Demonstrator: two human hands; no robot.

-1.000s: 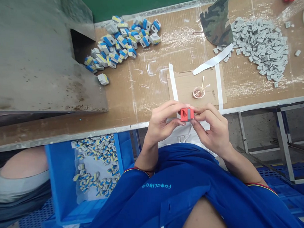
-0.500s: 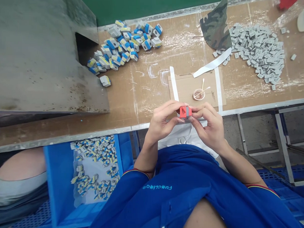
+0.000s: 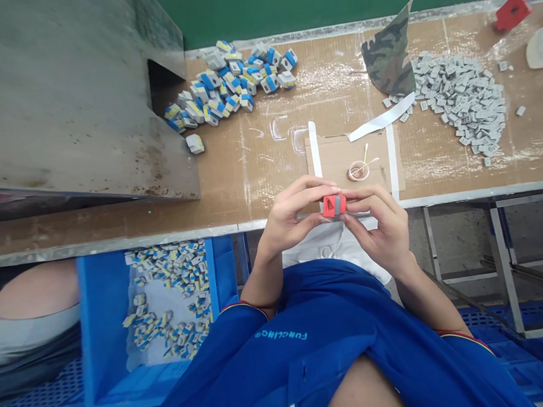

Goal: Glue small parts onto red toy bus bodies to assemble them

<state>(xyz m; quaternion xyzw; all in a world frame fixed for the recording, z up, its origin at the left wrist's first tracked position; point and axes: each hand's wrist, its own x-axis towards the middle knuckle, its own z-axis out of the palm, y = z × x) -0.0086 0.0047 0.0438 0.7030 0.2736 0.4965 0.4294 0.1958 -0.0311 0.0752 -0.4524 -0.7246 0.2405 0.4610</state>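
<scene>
Between my two hands, at the front edge of the table, is a small red block with a grey band (image 3: 334, 205). My left hand (image 3: 294, 211) pinches its left end between fingers and thumb. On the opposite side, my right hand (image 3: 379, 220) grips the right end in the same way. A dark opening shows in the block's left face. Just beyond my hands lies a cardboard sheet (image 3: 332, 154) with white tape strips along its sides. On it stands a small round cup (image 3: 358, 171) with cotton swabs (image 3: 371, 161) leaning in it.
Blue, white and yellow blocks (image 3: 231, 80) are heaped at the back left, beside a metal housing (image 3: 85, 115). Small grey pieces (image 3: 466, 102) lie piled at right, near a camouflage cloth (image 3: 391, 57). A blue crate (image 3: 104, 328) holds more blocks. Another person's arm (image 3: 38, 289) shows at left.
The view has shifted slightly. The red block is turned a little between my fingers, and my right hand has moved slightly to the right. Both hands still hold it.
</scene>
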